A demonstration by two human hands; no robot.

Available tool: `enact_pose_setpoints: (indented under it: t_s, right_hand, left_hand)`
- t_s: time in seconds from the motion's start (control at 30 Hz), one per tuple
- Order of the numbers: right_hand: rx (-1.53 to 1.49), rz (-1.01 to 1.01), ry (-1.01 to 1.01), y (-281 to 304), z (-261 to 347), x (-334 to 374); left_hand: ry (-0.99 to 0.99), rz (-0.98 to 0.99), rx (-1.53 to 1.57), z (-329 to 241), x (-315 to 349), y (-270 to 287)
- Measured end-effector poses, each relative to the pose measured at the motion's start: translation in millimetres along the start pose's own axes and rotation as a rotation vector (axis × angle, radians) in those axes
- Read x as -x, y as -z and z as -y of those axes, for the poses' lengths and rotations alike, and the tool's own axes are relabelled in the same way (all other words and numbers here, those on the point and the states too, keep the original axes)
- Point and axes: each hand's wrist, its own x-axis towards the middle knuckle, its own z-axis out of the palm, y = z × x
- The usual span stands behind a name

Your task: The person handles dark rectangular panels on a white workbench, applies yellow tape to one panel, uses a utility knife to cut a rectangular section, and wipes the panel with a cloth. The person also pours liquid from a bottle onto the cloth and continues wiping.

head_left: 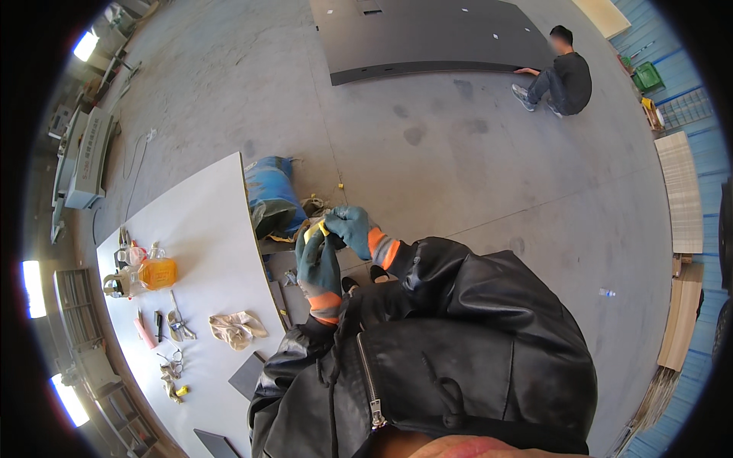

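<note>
Both of my hands wear dark teal work gloves with orange and grey cuffs, and they meet in front of my black jacket, beside the table's right edge. A small yellow thing [314, 230] sits between them, its kind mostly hidden by the fingers. My left hand [318, 263] is closed around it from below. My right hand [350, 227] comes in from the right with its fingers bent and pressed against the same yellow thing. Just beyond the hands lies a full blue sack [272, 189], with rumpled scraps next to it.
The white table [210, 206] at left bears a jug of orange liquid [157, 272], a beige cloth [237, 329], scissors and several small tools. Across the floor a person [571, 76] crouches, a hand at the edge of a large dark panel [427, 38]. Boards [679, 191] lean along the right wall.
</note>
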Motion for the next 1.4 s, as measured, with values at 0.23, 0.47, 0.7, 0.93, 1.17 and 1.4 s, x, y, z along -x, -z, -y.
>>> enact_pose_setpoints:
  t_s: [0.23, 0.47, 0.7, 0.93, 1.17, 1.4]
  right_hand:
    - [0.035, 0.075, -0.053, -2, 3, 7]
    - [0.010, 0.197, -0.158, -5, 8, 14]
    - [0.051, 0.130, -0.135, -12, 5, 14]
    - [0.035, 0.122, -0.112, 2, -3, 13]
    - [0.158, 0.076, -0.097, -2, 8, 11]
    - [0.187, -0.091, 0.003, 23, -12, -6]
  left_hand:
    - [0.317, 0.095, 0.120, 2, 19, 15]
    - [0.331, 0.011, 0.044, 2, 24, 20]
    - [0.551, 0.064, 0.146, 6, 28, 23]
    - [0.516, 0.155, 0.043, -10, 21, 30]
    - [0.268, 0.275, -0.034, -46, 18, 52]
    - [0.305, 0.070, 0.059, -59, 18, 90]
